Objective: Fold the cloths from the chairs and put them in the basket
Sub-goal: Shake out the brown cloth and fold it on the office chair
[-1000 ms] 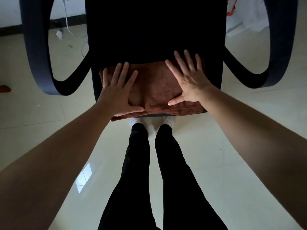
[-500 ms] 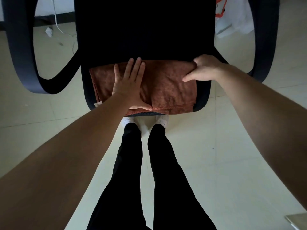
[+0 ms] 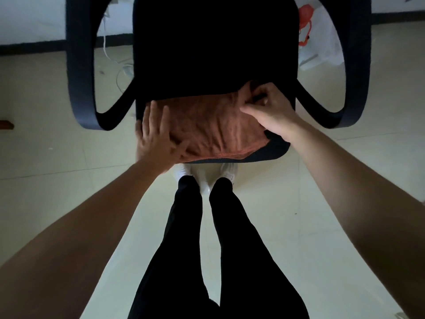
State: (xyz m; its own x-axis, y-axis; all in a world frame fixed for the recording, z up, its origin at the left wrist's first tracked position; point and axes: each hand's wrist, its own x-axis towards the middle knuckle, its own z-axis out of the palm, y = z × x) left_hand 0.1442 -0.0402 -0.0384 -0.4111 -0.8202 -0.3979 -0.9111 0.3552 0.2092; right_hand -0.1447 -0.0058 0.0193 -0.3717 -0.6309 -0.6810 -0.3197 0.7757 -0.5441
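Left hand [image 3: 158, 137] leftward; one cloth [image 3: 207, 125]

Presses the left grip [image 3: 158, 137] flat, fingers spread, on the left edge of the wrinkled brown cloth [image 3: 207, 125] on the black chair seat [image 3: 213, 54], pinching its far right corner in the right grip [image 3: 271, 111].

A second ago both hands lay flat on the cloth [image 3: 207, 127]. Since then the right hand [image 3: 273, 116] has gone to the cloth's far right corner and curled its fingers into it, bunching the fabric and drawing that side inward, so a strip of the chair seat [image 3: 276, 148] now shows bare at the right. The cloth, smooth before, is ridged with wrinkles. The left hand [image 3: 156, 139] has slid from the middle to the cloth's left edge, fingers spread. It is blurred, so it is probably moving.
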